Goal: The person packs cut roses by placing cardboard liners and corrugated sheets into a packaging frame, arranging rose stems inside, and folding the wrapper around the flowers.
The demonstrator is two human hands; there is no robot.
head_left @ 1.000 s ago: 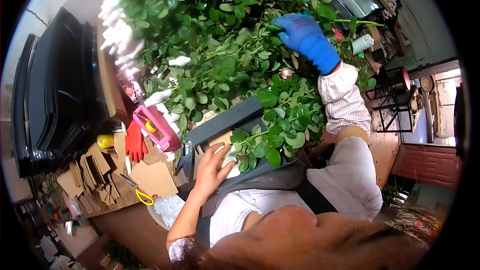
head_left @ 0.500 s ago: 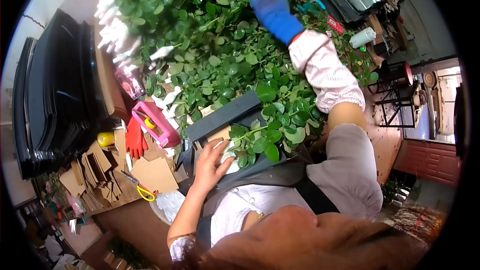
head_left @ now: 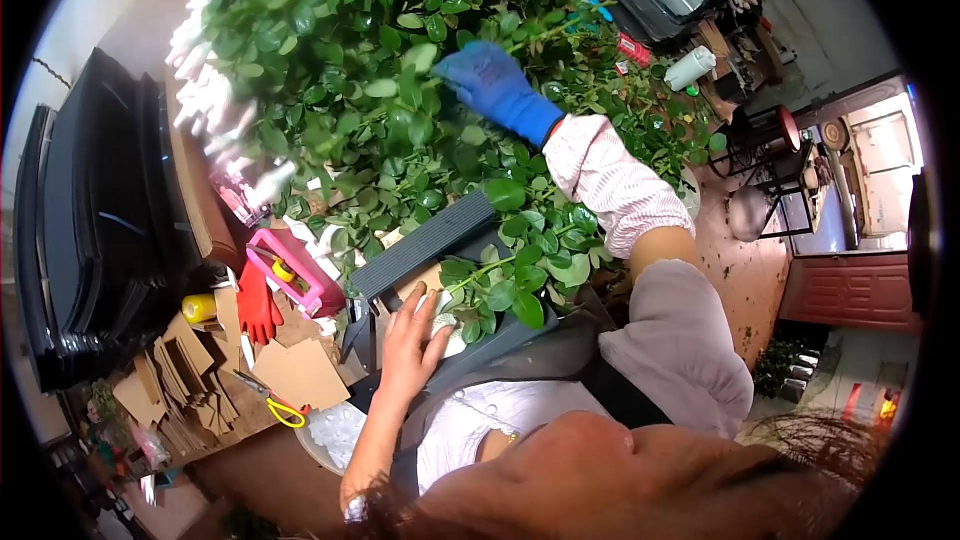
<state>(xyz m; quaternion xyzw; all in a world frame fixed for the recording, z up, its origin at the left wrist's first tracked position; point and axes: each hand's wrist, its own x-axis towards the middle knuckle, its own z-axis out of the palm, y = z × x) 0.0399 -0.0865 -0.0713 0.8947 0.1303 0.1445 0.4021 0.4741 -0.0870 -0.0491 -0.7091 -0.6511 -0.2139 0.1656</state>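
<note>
My left hand (head_left: 408, 348), bare, lies flat with fingers stretched over the base of a small bunch of leafy green stems (head_left: 515, 275). White wrapping (head_left: 449, 330) shows beside its thumb. The bunch lies in a dark grey corrugated sheet (head_left: 425, 245), folded up along its far side. My right hand (head_left: 490, 85), in a blue glove and striped sleeve, is at the big pile of leafy stems (head_left: 340, 130). Its fingers are closed around a leafy stem (head_left: 420, 65), whose leaves are blurred by motion. White-wrapped flower heads (head_left: 205, 80) line the pile's left side.
To the left are a pink holder (head_left: 295, 275), a red glove (head_left: 257, 305), yellow-handled scissors (head_left: 285, 410), cardboard pieces (head_left: 302, 372) and yellow tape (head_left: 199, 308). Black sheets (head_left: 95, 210) stand at far left. A white bottle-like roll (head_left: 690, 68) lies at upper right.
My gloved right hand has come down and left, toward me, from the far edge of the pile, and now has a stem moving with it. My left hand stays on the bunch.
</note>
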